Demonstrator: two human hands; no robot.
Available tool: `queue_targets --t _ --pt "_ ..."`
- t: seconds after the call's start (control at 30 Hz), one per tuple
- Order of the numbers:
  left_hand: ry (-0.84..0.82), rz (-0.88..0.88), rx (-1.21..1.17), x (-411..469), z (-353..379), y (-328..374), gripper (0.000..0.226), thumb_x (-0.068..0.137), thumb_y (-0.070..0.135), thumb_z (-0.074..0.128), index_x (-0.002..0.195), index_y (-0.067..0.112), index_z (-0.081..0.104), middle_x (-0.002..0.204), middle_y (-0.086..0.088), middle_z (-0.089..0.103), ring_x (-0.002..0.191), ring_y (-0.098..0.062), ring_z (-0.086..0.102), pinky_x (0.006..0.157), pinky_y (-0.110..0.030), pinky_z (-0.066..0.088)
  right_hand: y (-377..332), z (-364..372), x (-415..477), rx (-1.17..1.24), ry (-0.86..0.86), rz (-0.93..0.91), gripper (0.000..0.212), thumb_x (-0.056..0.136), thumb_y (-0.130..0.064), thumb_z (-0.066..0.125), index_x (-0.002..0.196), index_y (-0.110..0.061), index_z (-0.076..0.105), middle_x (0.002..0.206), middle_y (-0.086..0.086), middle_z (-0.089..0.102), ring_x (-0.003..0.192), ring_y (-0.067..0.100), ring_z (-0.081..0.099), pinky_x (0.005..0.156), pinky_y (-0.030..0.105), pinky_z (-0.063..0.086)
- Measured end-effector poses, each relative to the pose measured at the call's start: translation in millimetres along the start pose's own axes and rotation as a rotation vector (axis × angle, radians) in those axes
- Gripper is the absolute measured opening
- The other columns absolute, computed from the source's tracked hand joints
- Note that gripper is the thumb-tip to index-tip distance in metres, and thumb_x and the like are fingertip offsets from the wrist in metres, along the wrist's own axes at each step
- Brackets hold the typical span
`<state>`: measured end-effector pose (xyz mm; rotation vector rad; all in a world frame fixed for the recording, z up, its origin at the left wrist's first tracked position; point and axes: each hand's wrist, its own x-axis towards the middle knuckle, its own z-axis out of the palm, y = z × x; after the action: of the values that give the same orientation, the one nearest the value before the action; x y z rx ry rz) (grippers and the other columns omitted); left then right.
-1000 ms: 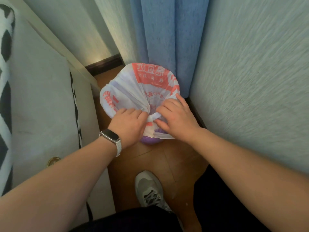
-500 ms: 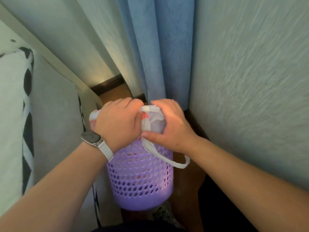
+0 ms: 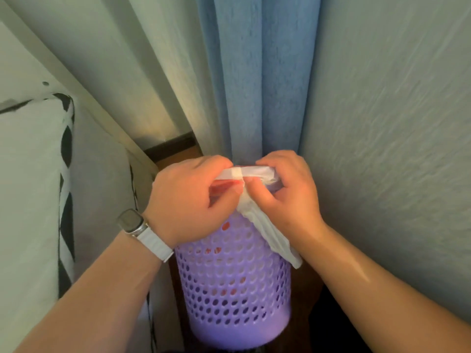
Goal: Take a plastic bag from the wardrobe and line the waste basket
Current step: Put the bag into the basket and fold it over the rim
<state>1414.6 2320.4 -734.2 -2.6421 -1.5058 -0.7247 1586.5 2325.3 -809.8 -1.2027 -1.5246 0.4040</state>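
A black-and-white cushion (image 3: 33, 187) lies at far left. The left hand (image 3: 190, 200), with a white watch (image 3: 142, 231), and the right hand (image 3: 285, 192) pinch the white plastic bag (image 3: 257, 217) at the rim of the perforated purple waste basket (image 3: 234, 289). A blue curtain (image 3: 260, 77) hangs behind.

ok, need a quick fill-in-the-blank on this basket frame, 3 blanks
1. The perforated waste basket is coloured ____.
2. The white plastic bag is pinched at the basket's rim by ____ hands.
3. The watch sits on the ____ wrist.

Missing words: purple; both; left
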Motion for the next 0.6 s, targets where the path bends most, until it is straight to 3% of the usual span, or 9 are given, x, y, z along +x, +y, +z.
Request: queue_targets --t 0.17,0.3,0.43,0.53,0.6 --pt "0.024 -0.045 0.091 0.1 6.5 -10.9 0.03 0.088 0.047 0.049 0.091 0.022 0.064 0.078 0.003 0.066 0.07 -0.023 0.062 0.058 -0.033 0.045 1.1 13.4 9.3 -0.001 -0.063 0.073 0.022 0.078 -0.04 0.059 0.085 -0.021 0.064 0.084 -0.008 0.058 0.083 0.015 0.053 0.075 0.042 0.046" --pt "0.065 -0.039 0.1 2.2 8.6 -21.0 0.032 0.091 0.043 0.048 0.086 0.018 0.067 0.074 0.001 0.066 0.067 -0.022 0.061 0.057 -0.035 0.044 6.9 18.7 17.3 0.068 -0.163 0.016 0.028 0.081 -0.04 0.058 0.1 -0.021 0.067 0.101 -0.009 0.059 0.098 0.014 0.055 0.089 0.036 0.044" --pt "0.089 -0.027 0.037 2.1 9.0 -25.4 0.028 0.091 0.039 0.05 0.084 0.017 0.066 0.071 0.001 0.064 0.066 -0.022 0.061 0.057 -0.037 0.046 19.3 6.3 21.4 0.134 -0.19 -0.022 0.042 0.082 -0.04 0.06 0.115 -0.015 0.066 0.123 0.003 0.058 0.12 0.019 0.052 0.106 0.031 0.037" --pt "0.13 -0.053 0.0 2.4 10.3 -23.1 0.029 0.091 0.037 0.05 0.083 0.014 0.066 0.068 0.001 0.062 0.061 -0.021 0.058 0.054 -0.033 0.046 27.8 1.4 20.8 0.143 -0.21 0.047 0.039 0.08 -0.043 0.059 0.111 -0.02 0.066 0.123 -0.001 0.055 0.122 0.017 0.05 0.108 0.029 0.036" --pt "0.168 -0.074 -0.026 2.1 11.2 -20.4 0.03 0.09 0.037 0.05 0.083 0.013 0.066 0.066 0.0 0.061 0.06 -0.019 0.057 0.054 -0.031 0.046 26.5 2.8 19.9 0.182 -0.129 0.139 0.03 0.078 -0.043 0.057 0.102 -0.027 0.064 0.114 -0.011 0.054 0.116 0.015 0.052 0.103 0.03 0.04"
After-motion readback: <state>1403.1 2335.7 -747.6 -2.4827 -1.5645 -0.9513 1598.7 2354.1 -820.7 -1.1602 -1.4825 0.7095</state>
